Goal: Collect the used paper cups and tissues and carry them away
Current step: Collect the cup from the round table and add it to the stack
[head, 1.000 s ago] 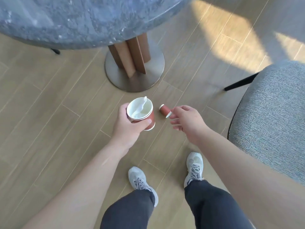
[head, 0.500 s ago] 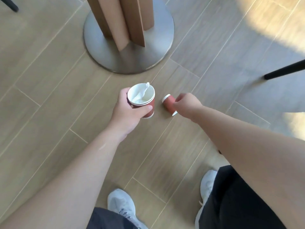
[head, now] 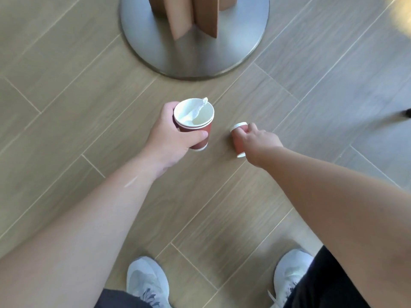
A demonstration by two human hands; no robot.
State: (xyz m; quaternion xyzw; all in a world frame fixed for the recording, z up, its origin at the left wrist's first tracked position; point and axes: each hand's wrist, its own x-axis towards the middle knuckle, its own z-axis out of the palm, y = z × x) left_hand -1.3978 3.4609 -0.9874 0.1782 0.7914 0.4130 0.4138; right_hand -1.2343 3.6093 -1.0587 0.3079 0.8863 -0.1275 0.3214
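My left hand (head: pixel 171 138) grips an upright stack of red paper cups (head: pixel 195 134) with white rims, held above the floor. A crumpled white tissue (head: pixel 195 112) sits inside the top cup. A second red paper cup (head: pixel 238 138) lies on its side on the wooden floor to the right. My right hand (head: pixel 259 140) is down on that cup, fingers curled around its upper part near the white rim.
The round metal base of the table (head: pixel 193 52) with its brown wooden post stands just beyond the cups. My two grey sneakers (head: pixel 146 283) are at the bottom edge. A dark chair leg (head: pixel 408 112) pokes in at the right.
The view has dropped closer to the floor. My right hand has come down onto the fallen cup and closed around it. The left hand keeps hold of the cup stack.
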